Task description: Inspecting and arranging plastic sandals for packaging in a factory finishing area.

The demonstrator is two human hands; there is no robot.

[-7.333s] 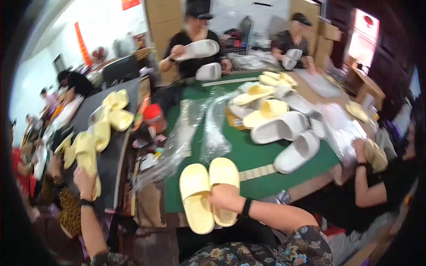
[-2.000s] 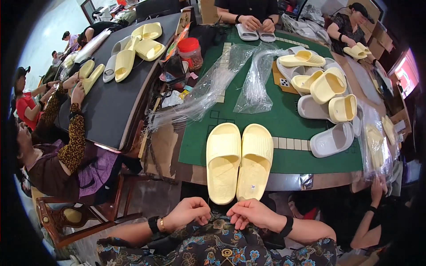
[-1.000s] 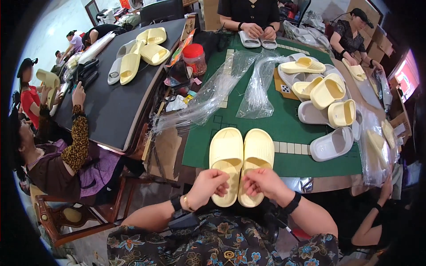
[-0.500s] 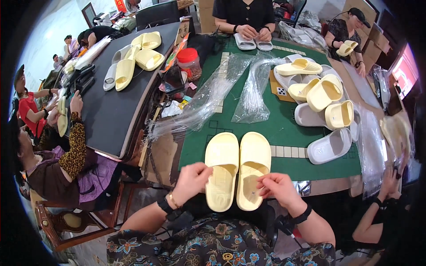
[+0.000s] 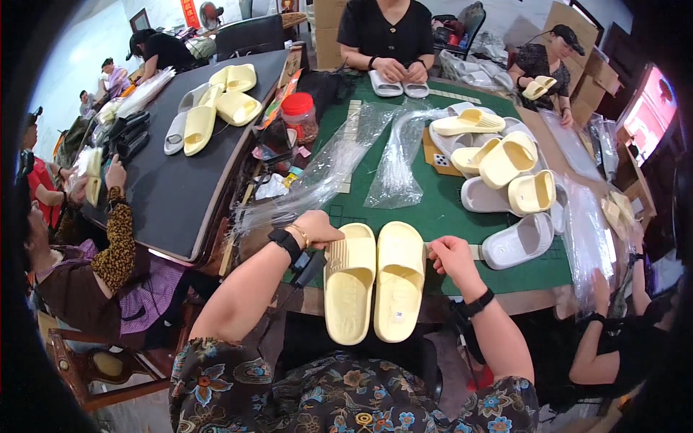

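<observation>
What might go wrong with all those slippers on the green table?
The front pair of yellow slippers seems to stick out past the near edge of the green table, so a bump from the left hand or right hand might tip one off. In the pile, upper yellow slippers lie on grey slippers, so some may slide down.

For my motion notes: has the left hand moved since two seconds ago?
Yes. The left hand has moved forward: earlier short of the near edge of the green mat, now past that edge, by a yellow slipper.
</observation>
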